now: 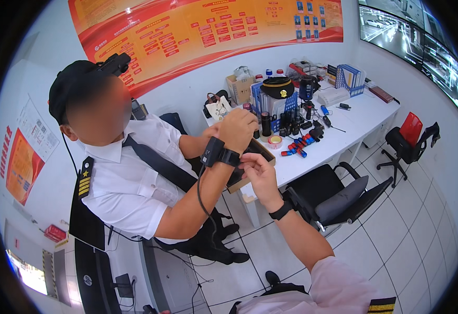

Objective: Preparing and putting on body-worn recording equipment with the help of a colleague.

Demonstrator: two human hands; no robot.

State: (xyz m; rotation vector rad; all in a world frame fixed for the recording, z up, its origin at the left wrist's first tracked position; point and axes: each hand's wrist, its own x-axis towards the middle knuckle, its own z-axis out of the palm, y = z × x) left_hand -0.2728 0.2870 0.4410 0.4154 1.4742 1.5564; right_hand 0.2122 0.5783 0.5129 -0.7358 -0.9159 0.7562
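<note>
My right hand (259, 176) reaches up from the lower right, a black band on its wrist. Its thumb and bent index finger are at the edge of a black wrist strap (229, 157) on a co-worker's raised forearm; whether they pinch it cannot be made out. A small black box-shaped device (212, 152) sits on that strap, and a black cable (199, 193) hangs from it. The co-worker's other hand (212, 130) is partly hidden behind the raised arm. My left hand is out of view, unless a tiny skin-toned patch at the bottom edge belongs to it.
A white table (354, 127) beyond carries flashlights, batteries, tape, folders and a peaked cap. An open cardboard box (269, 154) stands at its near end. A black office chair (331, 192) is at the right. Monitors (91, 271) stand lower left; cables trail on the tiled floor.
</note>
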